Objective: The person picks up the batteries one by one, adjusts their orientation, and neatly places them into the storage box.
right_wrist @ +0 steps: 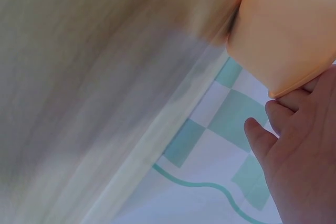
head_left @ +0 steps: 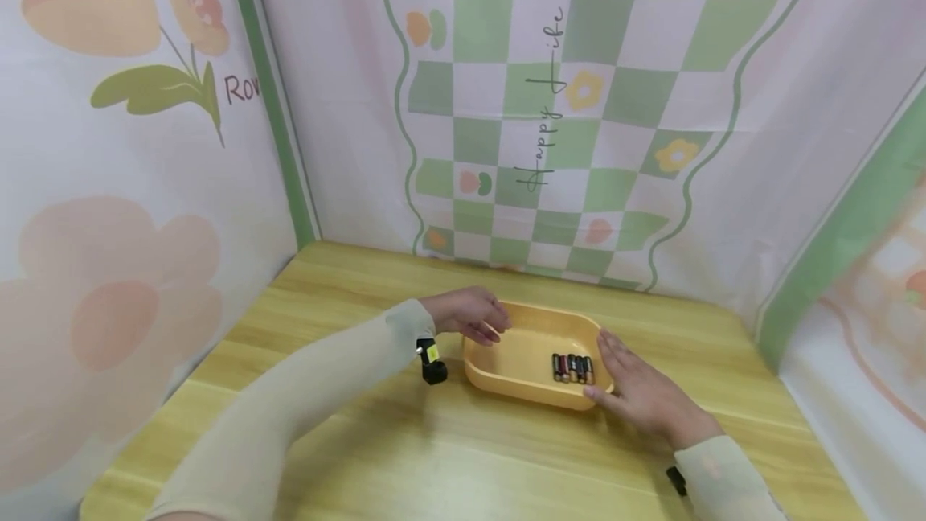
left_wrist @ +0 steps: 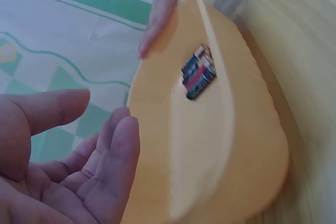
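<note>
A yellow-orange plastic tray (head_left: 531, 391) rests on the table, with several small batteries (head_left: 572, 368) side by side in its right part. My left hand (head_left: 472, 313) is at the tray's left end, fingers loosely bent over the rim. Nothing lies between that thumb and the fingers (left_wrist: 118, 145) in the left wrist view. At the opposite end my right hand (head_left: 647, 388) holds the tray, thumb over the near rim and fingers along the right end. In the right wrist view its fingers (right_wrist: 294, 100) meet the tray's rim; the batteries are hidden there.
The wood-grain table (head_left: 405, 457) extends around the tray. Behind it hangs a green-and-white checked cloth (head_left: 535, 127), and a flower-printed cloth (head_left: 116, 280) borders the left side. A small black device (head_left: 432, 364) is strapped at the left wrist.
</note>
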`<state>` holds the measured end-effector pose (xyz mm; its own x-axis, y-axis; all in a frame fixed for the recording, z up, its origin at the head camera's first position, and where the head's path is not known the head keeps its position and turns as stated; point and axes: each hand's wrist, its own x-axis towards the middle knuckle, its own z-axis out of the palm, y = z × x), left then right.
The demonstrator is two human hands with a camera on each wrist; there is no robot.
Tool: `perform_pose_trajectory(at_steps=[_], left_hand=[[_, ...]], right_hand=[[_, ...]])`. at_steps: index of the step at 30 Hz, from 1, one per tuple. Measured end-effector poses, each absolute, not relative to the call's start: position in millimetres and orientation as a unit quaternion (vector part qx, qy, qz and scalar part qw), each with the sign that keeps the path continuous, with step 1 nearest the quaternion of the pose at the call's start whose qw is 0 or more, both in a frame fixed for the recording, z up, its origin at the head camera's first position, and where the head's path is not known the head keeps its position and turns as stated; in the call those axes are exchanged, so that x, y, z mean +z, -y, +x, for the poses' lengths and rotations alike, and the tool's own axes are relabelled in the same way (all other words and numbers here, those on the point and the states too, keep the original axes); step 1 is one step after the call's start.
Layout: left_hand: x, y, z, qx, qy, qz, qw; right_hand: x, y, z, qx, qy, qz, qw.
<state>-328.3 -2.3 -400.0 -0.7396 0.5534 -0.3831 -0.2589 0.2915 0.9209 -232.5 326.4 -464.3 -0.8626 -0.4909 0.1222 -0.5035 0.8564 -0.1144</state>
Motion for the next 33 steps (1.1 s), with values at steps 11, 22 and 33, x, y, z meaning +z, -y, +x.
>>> perform_pose_trajectory(at_steps=[11,22,33], left_hand=[[-404,37,-330,0.588,-0.725,0.095,0.346],[-414,56,-333,0.595,-0.721,0.076,0.347],[-413,86,-340,0.598,-0.729,0.055,0.329]], right_hand=[[-464,-326,-233,0.069,0.962,0.259,0.044],[-464,-327,-232,0.074,0.963,0.255,0.040],[-464,-327,-233,0.073,0.964,0.254,0.038]])
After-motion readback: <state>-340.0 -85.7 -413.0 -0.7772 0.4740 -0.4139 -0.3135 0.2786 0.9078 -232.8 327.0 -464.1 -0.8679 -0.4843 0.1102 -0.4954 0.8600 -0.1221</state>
